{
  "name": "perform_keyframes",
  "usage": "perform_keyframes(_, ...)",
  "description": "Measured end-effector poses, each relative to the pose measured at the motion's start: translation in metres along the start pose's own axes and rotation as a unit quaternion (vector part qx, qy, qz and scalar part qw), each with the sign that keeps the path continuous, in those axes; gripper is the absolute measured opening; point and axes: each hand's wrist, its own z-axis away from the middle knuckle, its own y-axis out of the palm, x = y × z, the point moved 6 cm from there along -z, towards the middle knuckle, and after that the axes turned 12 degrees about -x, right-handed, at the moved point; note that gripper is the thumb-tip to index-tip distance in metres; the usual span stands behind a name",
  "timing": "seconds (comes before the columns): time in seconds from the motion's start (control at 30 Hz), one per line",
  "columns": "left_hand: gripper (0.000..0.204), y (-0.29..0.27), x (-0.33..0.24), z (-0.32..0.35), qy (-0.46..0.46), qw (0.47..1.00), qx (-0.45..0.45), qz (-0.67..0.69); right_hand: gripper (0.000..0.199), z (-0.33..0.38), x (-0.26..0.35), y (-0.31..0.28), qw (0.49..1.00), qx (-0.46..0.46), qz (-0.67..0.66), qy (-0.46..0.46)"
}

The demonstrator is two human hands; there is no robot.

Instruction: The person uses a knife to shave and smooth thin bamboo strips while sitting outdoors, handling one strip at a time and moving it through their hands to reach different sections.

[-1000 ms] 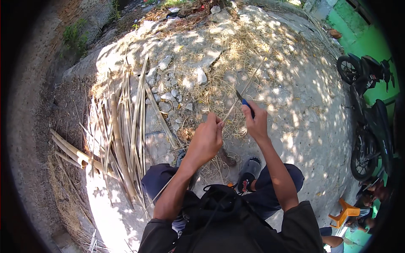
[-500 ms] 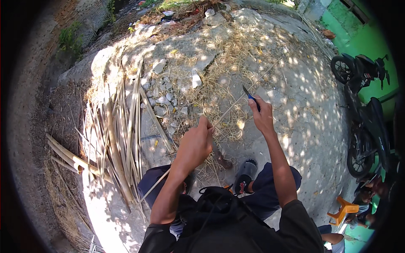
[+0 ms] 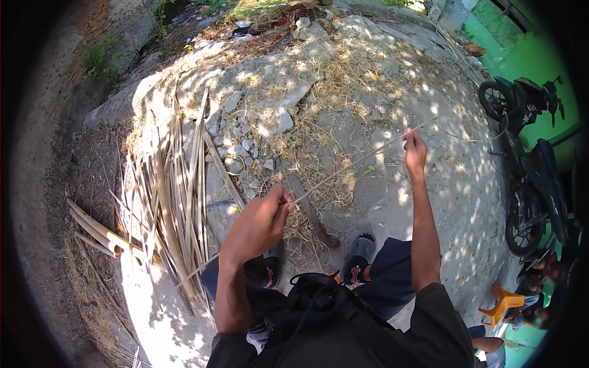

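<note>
A thin pale strip is held taut between both hands, slanting up from lower left to upper right above the straw-littered ground. The step in hand is judged to be shaving or splitting of the strip. Left hand: fingers pressed together, pinching the near end, forearm raised from the lower edge. Right hand: arm stretched far forward, fingers closed at the far end; whether a blade is gripped there cannot be told. A bundle of split canes lies to the left. The next move is judged to call for steady tension and a reset grip.
</note>
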Motion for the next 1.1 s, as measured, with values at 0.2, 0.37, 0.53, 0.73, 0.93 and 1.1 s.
perform_keyframes(0.2, 0.017, -0.027, 0.024, -0.006, -0.033, 0.982, -0.153, -0.108, 0.045, 0.051, 0.062, 0.032, 0.932, 0.157, -0.139, 0.297)
perform_keyframes(0.37, 0.018, -0.012, 0.014, -0.020, -0.029, 0.985, -0.159, -0.068, 0.039, 0.124, 0.164, 0.050, 0.861, 0.423, -0.106, 0.262)
perform_keyframes(0.53, 0.017, 0.011, 0.009, -0.026, 0.047, 0.980, -0.185, -0.052, 0.030, 0.147, 0.193, 0.068, 0.920, 0.343, -0.116, 0.148)
perform_keyframes(0.73, 0.015, 0.041, 0.001, -0.041, 0.019, 0.987, -0.158, -0.022, 0.029, 0.155, 0.210, 0.070, 0.899, 0.274, -0.257, 0.223)
perform_keyframes(0.93, 0.016, 0.064, -0.008, -0.041, 0.039, 0.992, -0.121, 0.002, 0.027, 0.157, 0.190, 0.069, 0.870, 0.230, -0.331, 0.284)
perform_keyframes(1.1, 0.016, 0.066, -0.014, -0.043, 0.057, 0.988, -0.140, -0.014, 0.026, 0.153, 0.188, 0.066, 0.867, 0.212, -0.344, 0.291)
